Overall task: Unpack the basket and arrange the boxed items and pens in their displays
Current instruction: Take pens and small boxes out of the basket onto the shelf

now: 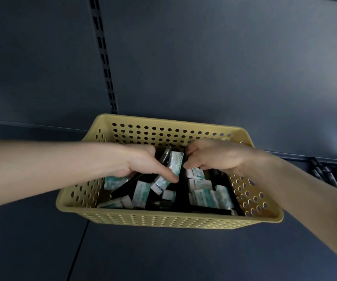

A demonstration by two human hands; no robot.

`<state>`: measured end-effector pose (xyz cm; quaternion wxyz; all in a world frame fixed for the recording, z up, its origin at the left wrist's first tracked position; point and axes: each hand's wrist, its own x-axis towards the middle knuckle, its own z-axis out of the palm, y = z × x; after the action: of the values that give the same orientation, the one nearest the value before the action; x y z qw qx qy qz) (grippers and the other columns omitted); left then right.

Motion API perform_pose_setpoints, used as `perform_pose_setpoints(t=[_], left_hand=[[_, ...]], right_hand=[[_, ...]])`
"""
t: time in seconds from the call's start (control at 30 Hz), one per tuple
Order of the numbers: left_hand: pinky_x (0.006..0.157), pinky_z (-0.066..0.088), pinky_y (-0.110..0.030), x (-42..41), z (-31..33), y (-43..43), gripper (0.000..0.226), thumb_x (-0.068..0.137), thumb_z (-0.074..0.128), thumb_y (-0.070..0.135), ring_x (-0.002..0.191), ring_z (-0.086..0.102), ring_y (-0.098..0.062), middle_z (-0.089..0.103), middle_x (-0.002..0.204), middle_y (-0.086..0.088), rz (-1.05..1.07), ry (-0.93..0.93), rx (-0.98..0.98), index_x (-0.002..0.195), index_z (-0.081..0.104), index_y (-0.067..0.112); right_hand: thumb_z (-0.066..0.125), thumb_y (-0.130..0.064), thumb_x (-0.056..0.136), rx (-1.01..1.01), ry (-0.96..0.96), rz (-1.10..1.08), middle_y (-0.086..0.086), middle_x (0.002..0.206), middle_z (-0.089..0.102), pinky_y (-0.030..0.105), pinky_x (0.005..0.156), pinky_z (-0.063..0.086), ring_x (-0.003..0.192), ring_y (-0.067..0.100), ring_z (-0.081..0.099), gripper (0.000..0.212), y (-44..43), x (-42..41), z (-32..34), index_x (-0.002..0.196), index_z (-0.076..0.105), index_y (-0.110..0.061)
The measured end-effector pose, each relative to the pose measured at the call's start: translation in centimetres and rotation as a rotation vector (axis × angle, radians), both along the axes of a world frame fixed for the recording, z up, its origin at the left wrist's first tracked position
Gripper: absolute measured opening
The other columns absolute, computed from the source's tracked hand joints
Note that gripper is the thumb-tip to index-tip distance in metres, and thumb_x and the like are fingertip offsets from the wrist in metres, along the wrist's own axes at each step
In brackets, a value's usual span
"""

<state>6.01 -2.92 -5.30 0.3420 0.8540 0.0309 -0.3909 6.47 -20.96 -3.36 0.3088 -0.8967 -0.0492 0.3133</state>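
Head view: your left hand has its grip pinched on a white-and-green box in the yellow basket. The box's long axis runs away from you, leaning right. Its far end sits just beside your right hand, whose fingers are curled; I cannot tell whether that grip holds anything.

Left hand and right hand inside yellow basket of boxes and black pens
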Motion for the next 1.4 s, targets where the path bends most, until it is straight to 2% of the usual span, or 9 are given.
perform_pose_setpoints(t=[0.17, 0.37, 0.43, 0.53, 0.77, 0.97, 1.1, 1.2, 1.4], left_hand=[[0.106, 0.038, -0.036, -0.6, 0.4, -0.3, 0.072, 0.048, 0.091, 0.036, 0.113, 0.055, -0.020, 0.066, 0.114, -0.002, -0.045, -0.010, -0.060, 0.112, 0.064, 0.016], [0.111, 0.032, -0.039, -0.8, 2.0, 0.8, 0.118, 0.026, 0.086, 0.056, 0.127, 0.046, -0.023, 0.054, 0.134, -0.004, 0.168, -0.093, -0.240, 0.131, 0.051, 0.013], [0.104, 0.041, -0.036, -1.1, 2.4, 0.9, 0.083, 0.049, 0.086, 0.049, 0.118, 0.054, -0.020, 0.062, 0.121, -0.001, 0.231, -0.201, -0.326, 0.117, 0.060, 0.010], [0.071, 0.057, -0.025, -1.4, 3.5, 1.0, 0.017, 0.073, 0.078, 0.024, 0.073, 0.069, -0.012, 0.070, 0.070, 0.002, 0.293, -0.338, -0.548, 0.078, 0.068, 0.012], [0.067, 0.054, -0.025, -1.0, 5.1, -0.8, 0.018, 0.070, 0.071, 0.009, 0.067, 0.060, -0.014, 0.057, 0.071, -0.002, 0.409, -0.168, -1.273, 0.080, 0.057, 0.015], [0.083, 0.055, -0.032, -0.7, 4.9, -1.9, 0.028, 0.067, 0.075, 0.012, 0.083, 0.066, -0.019, 0.063, 0.080, -0.003, 0.373, -0.272, -1.295, 0.088, 0.057, 0.011], [0.077, 0.057, -0.043, -0.5, 4.6, -2.1, 0.042, 0.067, 0.078, 0.011, 0.077, 0.068, -0.023, 0.064, 0.080, -0.006, 0.521, -0.287, -1.356, 0.104, 0.058, 0.011], [0.081, 0.057, -0.046, -0.6, 4.2, -2.0, 0.017, 0.079, 0.070, 0.000, 0.076, 0.068, -0.023, 0.065, 0.074, -0.004, 0.464, -0.367, -1.323, 0.088, 0.060, 0.011], [0.088, 0.054, -0.039, -0.7, 4.5, -1.7, 0.031, 0.068, 0.073, 0.011, 0.094, 0.069, -0.028, 0.066, 0.093, -0.011, 0.391, -0.450, -1.170, 0.093, 0.056, 0.011]], right_hand=[[0.075, -0.033, 0.072, 0.052, 0.033, 0.000, 0.002, 0.131, 0.053, 0.040, 0.106, 0.038, 0.123, 0.020, 0.047, 0.065, -0.4, -0.2, 0.4, 0.130, 0.049, -0.018], [0.077, -0.024, 0.072, 0.103, -0.013, 0.086, 0.000, 0.121, 0.061, 0.032, 0.104, 0.040, 0.111, 0.013, 0.057, 0.063, -0.7, -1.4, 1.5, 0.127, 0.049, -0.017], [0.078, -0.018, 0.071, 0.175, -0.014, 0.066, -0.001, 0.123, 0.059, 0.027, 0.103, 0.040, 0.112, 0.010, 0.056, 0.071, -0.8, -1.5, 1.8, 0.133, 0.044, -0.012], [0.079, -0.016, 0.068, 0.299, -0.002, 0.062, -0.001, 0.123, 0.061, 0.025, 0.102, 0.041, 0.110, 0.008, 0.058, 0.076, -0.8, -1.8, 2.3, 0.135, 0.044, -0.012], [0.079, -0.022, 0.069, 0.480, 0.050, 0.200, 0.007, 0.116, 0.066, 0.030, 0.100, 0.043, 0.110, 0.016, 0.061, 0.057, 0.5, -2.3, 3.2, 0.119, 0.056, -0.008], [0.064, -0.019, 0.081, 0.600, 0.059, 0.132, 0.012, 0.079, 0.066, 0.017, 0.074, 0.048, 0.082, 0.017, 0.066, 0.017, 0.3, -2.4, 2.7, 0.082, 0.060, -0.002], [0.058, -0.012, 0.089, 0.453, 0.003, 0.166, 0.007, 0.070, 0.060, 0.010, 0.067, 0.042, 0.068, 0.007, 0.059, 0.020, 0.2, -2.7, 2.4, 0.070, 0.058, -0.007], [0.059, -0.012, 0.089, 0.421, -0.049, 0.139, 0.001, 0.063, 0.058, 0.005, 0.057, 0.041, 0.060, 0.002, 0.056, 0.024, 0.2, -2.9, 2.5, 0.066, 0.056, -0.011], [0.061, -0.012, 0.089, 0.590, 0.100, 0.027, 0.001, 0.059, 0.049, 0.023, 0.056, 0.048, 0.056, 0.013, 0.050, 0.021, 0.3, -2.9, 2.3, 0.071, 0.050, -0.011]])
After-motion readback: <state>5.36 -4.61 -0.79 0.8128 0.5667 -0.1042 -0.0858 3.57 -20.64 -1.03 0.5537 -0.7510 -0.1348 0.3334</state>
